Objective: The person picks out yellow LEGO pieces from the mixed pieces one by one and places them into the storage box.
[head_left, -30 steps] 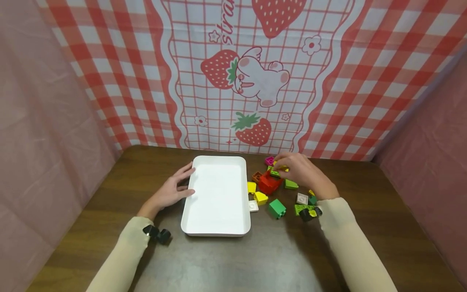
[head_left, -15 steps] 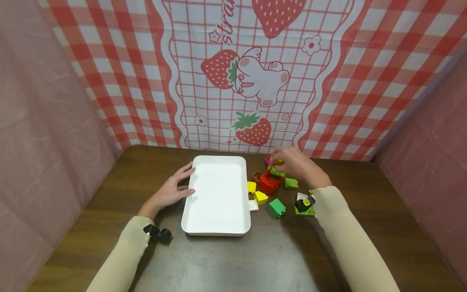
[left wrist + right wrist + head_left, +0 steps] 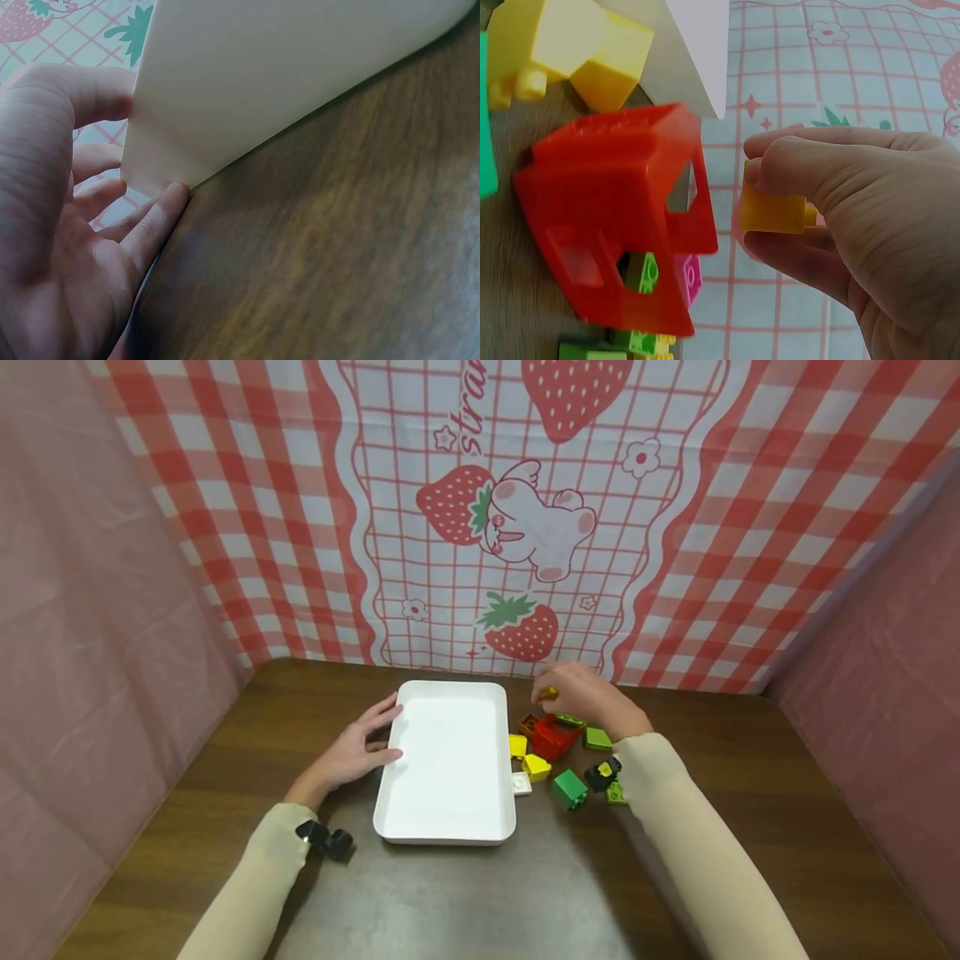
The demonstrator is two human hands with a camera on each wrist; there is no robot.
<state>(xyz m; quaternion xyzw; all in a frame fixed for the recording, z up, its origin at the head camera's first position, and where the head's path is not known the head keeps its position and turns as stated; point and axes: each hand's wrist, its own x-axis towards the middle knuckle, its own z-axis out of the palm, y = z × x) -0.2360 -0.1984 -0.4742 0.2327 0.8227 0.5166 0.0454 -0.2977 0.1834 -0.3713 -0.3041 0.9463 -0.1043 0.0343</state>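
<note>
My right hand [image 3: 583, 693] pinches a small yellow toy brick [image 3: 774, 210] between thumb and fingers, over the back of the brick pile. In the head view only a bit of that brick shows among the fingers. Below the hand lies a red window-frame toy block [image 3: 553, 739], seen large in the right wrist view. My left hand [image 3: 351, 755] rests at the left side of a shallow white tray [image 3: 442, 768], with its fingers spread along the edge. From the left wrist view, the fingertips [image 3: 174, 196] touch the tray's outer wall.
Several bricks lie right of the tray: yellow ones [image 3: 536, 767], a green one [image 3: 570, 789], a white one [image 3: 521, 783], a brown one [image 3: 528, 724] and a lime one [image 3: 597, 738]. My right sleeve [image 3: 675, 802] passes over others. A strawberry-print cloth [image 3: 525, 552] hangs behind the table.
The right hand has moved left with the yellow brick, from the back of the pile toward the tray. The left hand and the tray stay where they were.
</note>
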